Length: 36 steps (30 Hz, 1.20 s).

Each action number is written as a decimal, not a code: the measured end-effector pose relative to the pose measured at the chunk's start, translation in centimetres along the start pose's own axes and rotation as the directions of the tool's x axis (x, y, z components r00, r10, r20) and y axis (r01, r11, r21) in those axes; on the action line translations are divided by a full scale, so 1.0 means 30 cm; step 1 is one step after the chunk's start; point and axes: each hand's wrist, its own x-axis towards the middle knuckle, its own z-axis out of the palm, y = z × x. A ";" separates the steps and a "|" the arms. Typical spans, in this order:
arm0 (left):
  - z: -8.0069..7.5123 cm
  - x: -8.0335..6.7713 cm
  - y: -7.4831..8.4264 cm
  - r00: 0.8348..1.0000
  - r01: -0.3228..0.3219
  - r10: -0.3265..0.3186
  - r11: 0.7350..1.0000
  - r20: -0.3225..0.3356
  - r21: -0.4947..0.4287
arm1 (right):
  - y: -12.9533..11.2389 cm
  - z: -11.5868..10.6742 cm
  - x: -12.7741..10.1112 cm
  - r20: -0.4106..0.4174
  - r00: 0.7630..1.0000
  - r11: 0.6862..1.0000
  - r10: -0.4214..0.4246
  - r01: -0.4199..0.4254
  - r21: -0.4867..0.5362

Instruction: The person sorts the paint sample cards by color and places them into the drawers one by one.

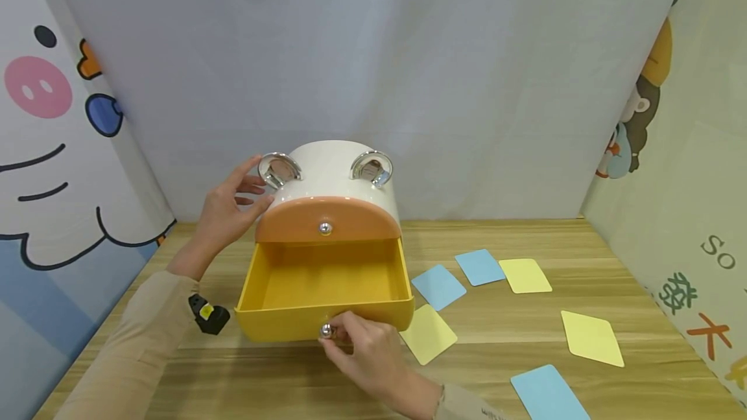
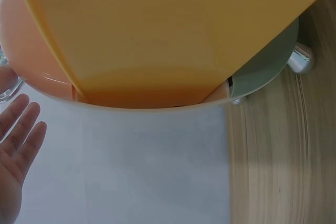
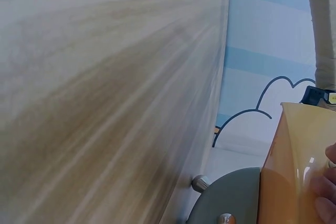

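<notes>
On the table stands a white storage box [image 1: 328, 177] with two silver ring-shaped ears and an orange upper front with a silver knob [image 1: 325, 229]. Its yellow drawer [image 1: 280, 324] is pulled out toward me, and no items show inside. My right hand [image 1: 370, 352] pinches the round drawer knob [image 1: 327, 330] between thumb and fingertips. At the box's left side, my left hand [image 1: 229, 205] rests against it with thumb near the orange edge and forefinger at the left ear [image 1: 279, 170]. Its fingers look spread and mostly straight in the left wrist view.
To the right lie several square paper notes, among them a blue note [image 1: 480, 267], a yellow note [image 1: 592, 338] and one yellow note [image 1: 428, 334] partly under the drawer's corner. Behind the box hangs a pale backdrop [image 1: 467, 83]. A green lower front [image 3: 226, 198] shows beneath the drawer.
</notes>
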 end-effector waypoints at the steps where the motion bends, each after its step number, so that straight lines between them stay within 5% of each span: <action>1: 0.000 0.000 0.000 1.000 -0.001 0.001 1.000 0.000 0.000 | 0.000 -0.002 0.000 0.002 1.000 1.000 -0.001 0.001 0.005; 12: -0.002 -0.005 -0.001 1.000 0.021 -0.021 1.000 0.003 0.011 | 0.029 -0.102 0.048 -0.101 0.995 0.997 -0.007 0.015 0.081; 21: -0.007 -0.009 -0.001 1.000 0.025 -0.025 1.000 0.008 0.003 | 0.152 -0.254 0.029 -0.219 0.975 0.999 0.036 -0.027 0.043; 25: -0.006 -0.007 0.000 1.000 0.020 -0.020 1.000 0.008 0.000 | 0.239 -0.309 -0.019 -0.187 0.976 0.991 0.112 -0.122 -0.044; 29: -0.004 -0.001 0.001 1.000 0.006 -0.006 1.000 0.005 0.003 | 0.301 -0.326 -0.085 -0.067 0.968 0.961 0.242 -0.249 -0.120; 32: -0.005 0.001 0.001 1.000 0.000 0.000 1.000 0.003 0.010 | 0.322 -0.314 -0.138 0.060 0.922 0.915 0.382 -0.368 -0.165; 36: -0.004 0.001 0.000 1.000 0.004 -0.004 1.000 0.006 0.015 | 0.326 -0.289 -0.189 0.234 0.778 0.811 0.583 -0.545 -0.210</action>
